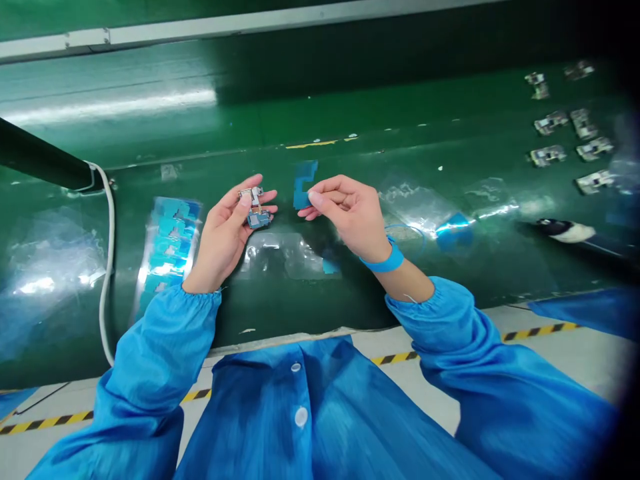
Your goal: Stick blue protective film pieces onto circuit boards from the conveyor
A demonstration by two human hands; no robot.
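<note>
My left hand (230, 223) grips a small circuit board (258, 212) between thumb and fingers; metal shields and a blue patch show on it. To its right, my right hand (347, 210) pinches a blue film piece (302, 187) with a notched outline. The two hands are apart, above the green mat. Under them lies a clear plastic sheet (280, 257) with a small blue scrap (330, 266) at its right end. Left of my left hand is a sheet of blue film pieces (173, 233), partly behind my wrist.
Several circuit boards (550, 123) lie spread at the far right. Nearer stands a black-and-white object (565, 231), its kind unclear. A white cable (108, 267) runs down the left from a dark post (45, 157). A blue wristband (384, 259) circles my right wrist.
</note>
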